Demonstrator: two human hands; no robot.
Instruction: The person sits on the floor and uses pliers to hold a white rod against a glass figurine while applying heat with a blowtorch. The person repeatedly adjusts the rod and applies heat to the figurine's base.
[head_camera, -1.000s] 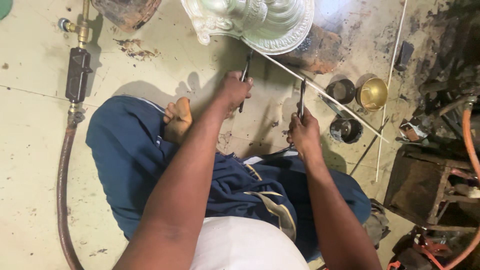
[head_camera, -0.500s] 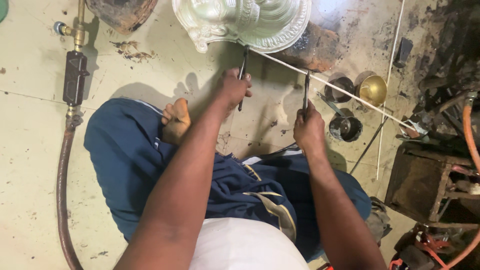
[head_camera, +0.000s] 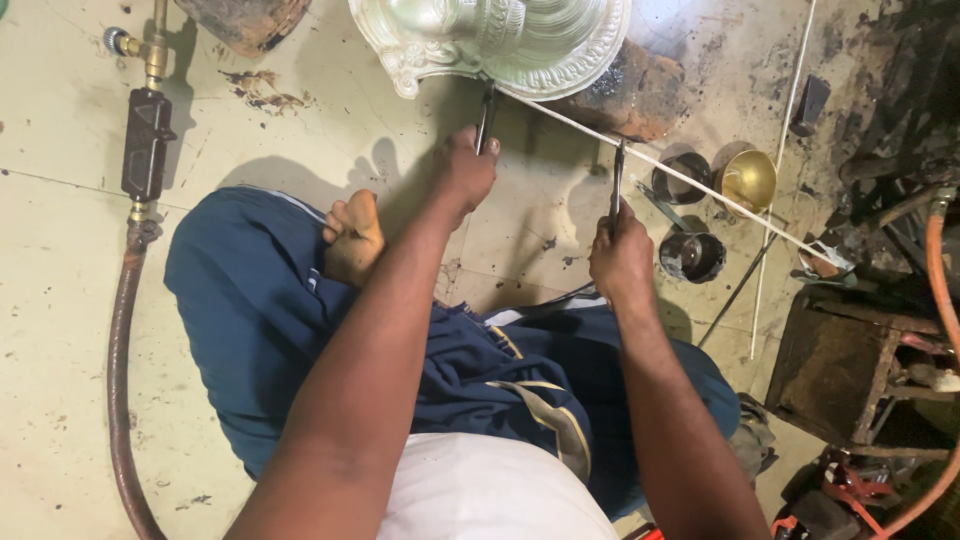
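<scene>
A: We are seated cross-legged on the tiled floor (head_camera: 60, 300), and our left hand (head_camera: 465, 170) is closed tight round a dark metal tool (head_camera: 485, 115), a tong or plier by its look. Its tip reaches the lower rim of the embossed silver-coloured metal piece (head_camera: 500, 40) at the top of the view.

B: And our right hand (head_camera: 620, 262)?

A: Fisted round a second thin dark tool (head_camera: 617, 180), held upright and pointing at the same rim but short of it. A thin white rod (head_camera: 680, 175) crosses between that tool and the piece; we cannot tell whether they touch.

B: Where does the piece sit?

A: Propped just beside a scorched brick (head_camera: 630, 95), its ornate edge toward us, well above our bare foot (head_camera: 352, 240).

B: How far along do we judge the work?

A: The embossing looks complete and the surface is bright, so the shaping seems done. We take the present step to be gripping and steadying the piece at its rim. We see no flame: the brass-fitted torch (head_camera: 145, 130) and its hose (head_camera: 120, 380) lie idle on our left.

B: Other kit?

A: A small brass bowl (head_camera: 748, 180) and two dark cups (head_camera: 690, 255) sit near our right hand, untouched. What they contain we cannot make out.
</scene>
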